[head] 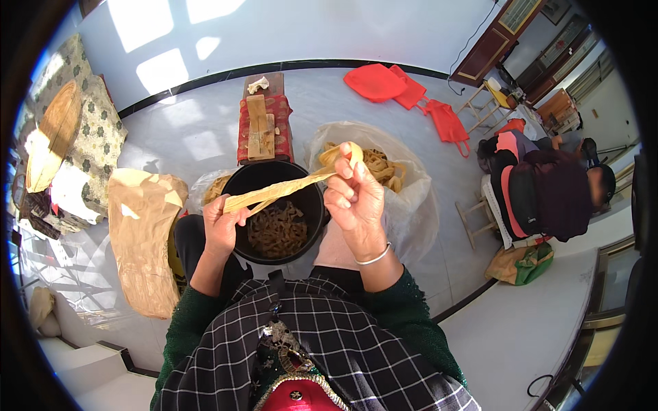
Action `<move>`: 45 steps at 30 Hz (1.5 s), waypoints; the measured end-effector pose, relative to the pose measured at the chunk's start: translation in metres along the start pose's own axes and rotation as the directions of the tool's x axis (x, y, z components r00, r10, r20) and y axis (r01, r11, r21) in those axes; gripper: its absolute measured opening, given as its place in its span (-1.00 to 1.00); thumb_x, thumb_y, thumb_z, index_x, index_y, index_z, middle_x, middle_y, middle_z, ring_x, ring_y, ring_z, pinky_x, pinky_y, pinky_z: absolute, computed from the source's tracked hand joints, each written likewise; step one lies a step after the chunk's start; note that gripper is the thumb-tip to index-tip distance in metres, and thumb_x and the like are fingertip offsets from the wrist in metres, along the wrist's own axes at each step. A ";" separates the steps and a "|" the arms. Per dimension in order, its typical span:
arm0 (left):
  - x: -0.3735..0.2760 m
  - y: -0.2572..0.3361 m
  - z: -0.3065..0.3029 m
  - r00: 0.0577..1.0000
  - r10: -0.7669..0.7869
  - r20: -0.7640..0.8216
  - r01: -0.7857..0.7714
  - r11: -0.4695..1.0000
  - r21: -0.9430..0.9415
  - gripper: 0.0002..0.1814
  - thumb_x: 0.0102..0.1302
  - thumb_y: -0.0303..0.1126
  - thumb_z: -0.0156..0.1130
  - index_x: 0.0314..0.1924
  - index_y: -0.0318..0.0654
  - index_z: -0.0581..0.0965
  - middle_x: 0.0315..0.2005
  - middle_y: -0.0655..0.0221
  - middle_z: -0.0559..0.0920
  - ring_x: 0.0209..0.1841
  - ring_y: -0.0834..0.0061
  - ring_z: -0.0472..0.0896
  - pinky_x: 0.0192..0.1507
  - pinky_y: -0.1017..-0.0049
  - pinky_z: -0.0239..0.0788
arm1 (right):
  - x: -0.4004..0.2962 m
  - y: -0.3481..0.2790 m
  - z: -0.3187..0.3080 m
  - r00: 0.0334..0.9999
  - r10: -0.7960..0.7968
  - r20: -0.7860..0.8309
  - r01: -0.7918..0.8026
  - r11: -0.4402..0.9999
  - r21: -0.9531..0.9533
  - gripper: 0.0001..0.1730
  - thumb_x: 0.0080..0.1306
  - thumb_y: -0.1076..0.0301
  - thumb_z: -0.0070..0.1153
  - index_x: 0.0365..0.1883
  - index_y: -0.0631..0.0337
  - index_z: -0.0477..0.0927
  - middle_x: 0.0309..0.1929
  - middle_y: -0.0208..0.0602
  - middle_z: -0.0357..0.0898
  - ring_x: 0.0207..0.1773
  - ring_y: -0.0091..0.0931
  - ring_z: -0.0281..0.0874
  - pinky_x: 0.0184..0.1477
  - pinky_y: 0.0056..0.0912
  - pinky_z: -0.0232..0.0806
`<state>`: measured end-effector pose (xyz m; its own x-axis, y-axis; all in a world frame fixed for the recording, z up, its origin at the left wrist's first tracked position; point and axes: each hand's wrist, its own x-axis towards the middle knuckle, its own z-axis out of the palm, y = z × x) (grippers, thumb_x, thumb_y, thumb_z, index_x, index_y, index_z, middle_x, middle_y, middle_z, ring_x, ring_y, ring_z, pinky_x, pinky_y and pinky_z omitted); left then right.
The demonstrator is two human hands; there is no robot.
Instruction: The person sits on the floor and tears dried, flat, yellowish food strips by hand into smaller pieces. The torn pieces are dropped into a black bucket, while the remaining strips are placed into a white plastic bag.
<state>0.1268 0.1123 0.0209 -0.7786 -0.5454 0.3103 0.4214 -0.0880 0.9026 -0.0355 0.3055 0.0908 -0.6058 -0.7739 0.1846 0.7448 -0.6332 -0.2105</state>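
A long, flat, yellowish-tan strip (280,189) of some fibrous or dried material stretches between my two hands. My left hand (221,221) pinches its lower left end, where a short piece folds back. Around the fingers of my right hand (354,200), the other end loops over and is held near the fingertips. Below the strip stands a black bucket (316,223) with brown shrivelled pieces (277,231) at its bottom. Beside my right hand, a translucent plastic bag (411,205) lies open around more tan strips (383,167). More strips show in a smaller bag (216,189) left of the bucket.
A bench with a red cloth (245,128) and wooden blocks (261,133) stands beyond the bucket. At left is a brown paper sack (141,246). Red bags (378,85) lie near the wall. A person in dark clothes (555,192) sits at right, by a green-and-tan sack (519,264).
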 end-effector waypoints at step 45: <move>0.015 0.013 0.016 0.713 -0.631 0.305 0.691 0.705 -0.158 -0.75 0.44 -0.31 0.07 -0.26 -0.38 0.54 -0.51 0.44 0.52 -0.54 0.62 0.43 -0.35 0.51 0.41 | -0.038 0.095 -0.034 0.795 0.592 -0.136 0.041 -0.275 -0.961 -0.83 0.20 0.36 0.19 -0.34 0.30 0.60 -0.45 -0.12 0.56 -0.34 -0.28 0.57 -0.21 -0.24 0.40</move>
<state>0.1135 0.1159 0.0422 -0.9631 -0.0790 -0.2573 -0.1679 -0.5707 0.8038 0.0491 0.2741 0.0314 -0.0786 -0.9910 -0.1082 -0.4984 0.1331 -0.8567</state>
